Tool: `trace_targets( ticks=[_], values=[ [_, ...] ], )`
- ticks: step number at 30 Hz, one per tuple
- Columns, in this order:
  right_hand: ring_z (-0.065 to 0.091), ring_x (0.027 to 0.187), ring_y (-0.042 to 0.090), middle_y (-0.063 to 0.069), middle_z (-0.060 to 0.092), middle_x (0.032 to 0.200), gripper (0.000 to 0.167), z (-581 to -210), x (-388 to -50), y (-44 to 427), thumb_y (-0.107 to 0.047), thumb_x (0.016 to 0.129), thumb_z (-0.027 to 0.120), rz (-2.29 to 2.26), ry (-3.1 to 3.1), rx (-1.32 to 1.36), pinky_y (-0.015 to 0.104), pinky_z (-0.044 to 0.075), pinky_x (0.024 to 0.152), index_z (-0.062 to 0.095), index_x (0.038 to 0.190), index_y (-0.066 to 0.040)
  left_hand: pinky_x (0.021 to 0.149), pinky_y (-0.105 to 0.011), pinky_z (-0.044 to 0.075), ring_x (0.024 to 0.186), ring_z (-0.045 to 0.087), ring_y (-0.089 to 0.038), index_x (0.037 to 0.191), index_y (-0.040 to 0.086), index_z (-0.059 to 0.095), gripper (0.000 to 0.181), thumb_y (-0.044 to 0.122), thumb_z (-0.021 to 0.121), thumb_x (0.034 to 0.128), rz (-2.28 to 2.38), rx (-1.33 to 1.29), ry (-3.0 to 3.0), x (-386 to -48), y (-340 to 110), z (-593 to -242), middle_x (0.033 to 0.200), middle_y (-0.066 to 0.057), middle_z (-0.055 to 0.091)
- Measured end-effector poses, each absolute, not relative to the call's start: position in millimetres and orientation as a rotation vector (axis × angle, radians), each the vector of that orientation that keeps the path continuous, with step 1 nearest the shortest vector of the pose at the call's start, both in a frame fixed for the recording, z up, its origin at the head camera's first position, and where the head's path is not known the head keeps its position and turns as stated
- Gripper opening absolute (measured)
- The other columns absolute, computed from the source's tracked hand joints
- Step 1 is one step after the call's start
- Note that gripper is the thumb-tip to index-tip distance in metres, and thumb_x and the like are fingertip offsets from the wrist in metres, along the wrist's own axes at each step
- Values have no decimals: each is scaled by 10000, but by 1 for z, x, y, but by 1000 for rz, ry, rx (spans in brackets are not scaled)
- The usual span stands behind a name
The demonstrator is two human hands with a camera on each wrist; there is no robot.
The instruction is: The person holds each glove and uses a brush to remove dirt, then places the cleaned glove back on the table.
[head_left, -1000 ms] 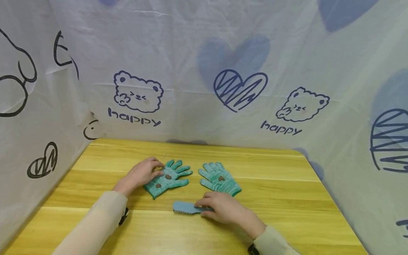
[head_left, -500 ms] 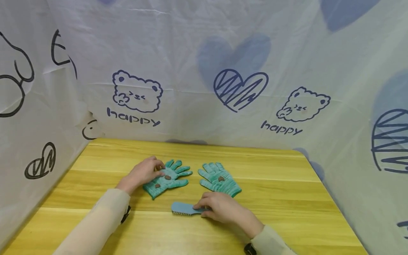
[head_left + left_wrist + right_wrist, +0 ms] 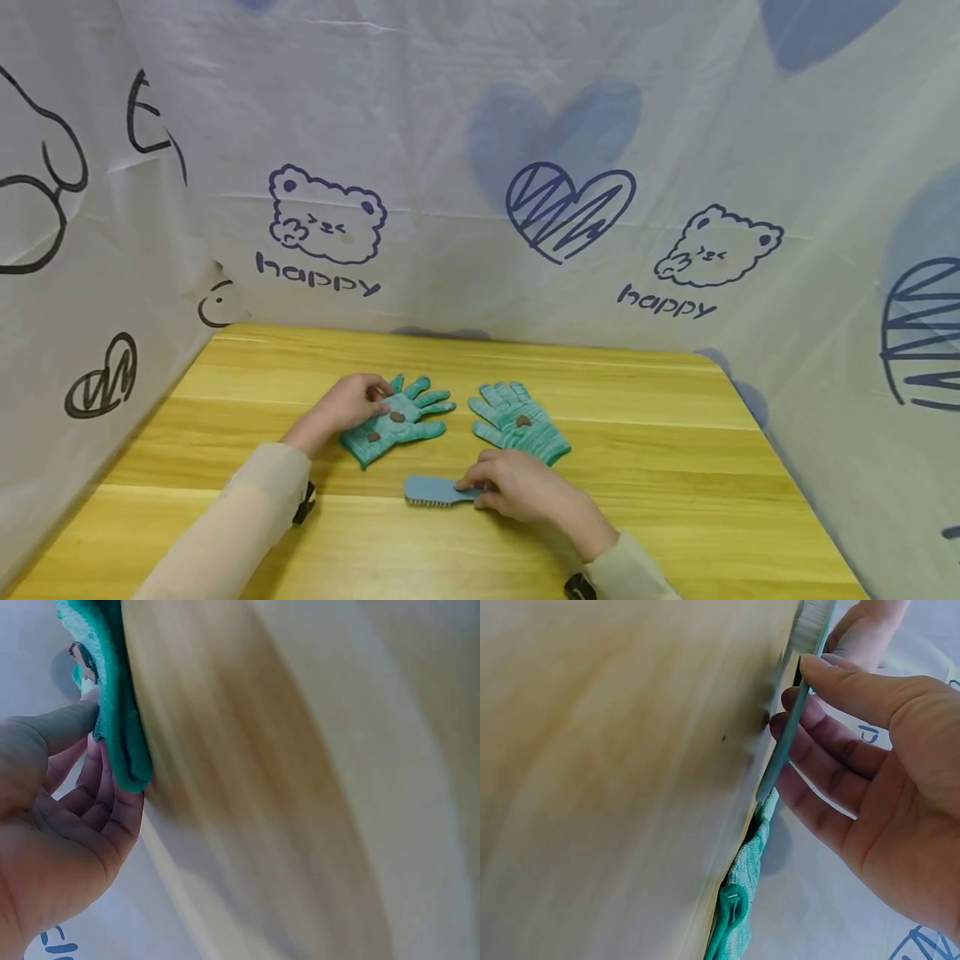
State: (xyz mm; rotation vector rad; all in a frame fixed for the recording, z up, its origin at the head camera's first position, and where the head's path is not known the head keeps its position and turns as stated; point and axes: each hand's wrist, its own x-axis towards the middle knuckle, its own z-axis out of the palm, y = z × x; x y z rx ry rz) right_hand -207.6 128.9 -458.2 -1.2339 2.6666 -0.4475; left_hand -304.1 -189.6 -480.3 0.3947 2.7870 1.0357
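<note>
On a wooden counter [image 3: 660, 425], pinches a green glove [image 3: 411, 428] in the left hand [image 3: 349, 405] and grips a blue brush [image 3: 432, 488] in the right hand [image 3: 523, 485]. In the head view, covers the end of the handle [image 3: 779, 759] with fingers [image 3: 483, 473].

on a wood-grain counter [image 3: 660, 450], the left hand's grip [image 3: 348, 404] seems to pinch a green knit glove [image 3: 401, 430], though the contact is half hidden. the right hand's grip [image 3: 521, 487] holds a blue bristle brush [image 3: 431, 489] by the handle; a second green knit glove [image 3: 537, 431] lies just beyond.
</note>
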Motion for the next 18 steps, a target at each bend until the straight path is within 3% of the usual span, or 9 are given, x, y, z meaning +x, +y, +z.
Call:
trace_targets(
  ticks=[10, 18],
  values=[
    [588, 906, 15, -108, 671, 1059, 313, -459, -208, 127, -173, 954, 779, -484, 2671, -1211, 221, 525, 787, 770, 1256, -254, 781, -338, 536, 972, 615, -284, 1292, -71, 641, 346, 68, 709, 982, 1397, 183, 2591, -299, -200, -479, 1084, -175, 646],
    [583, 926, 42, -85, 657, 1093, 337, -461, -209, 127, -147, 958, 769, -513, 2703, -1172, 238, 526, 801, 759, 1285, -227, 1014, -436, 532, 1233, 570, -390, 1420, -117, 520, 554, 108, 742, 965, 1501, 31, 2401, -293, -203, -471, 1358, -297, 566]
  ],
)
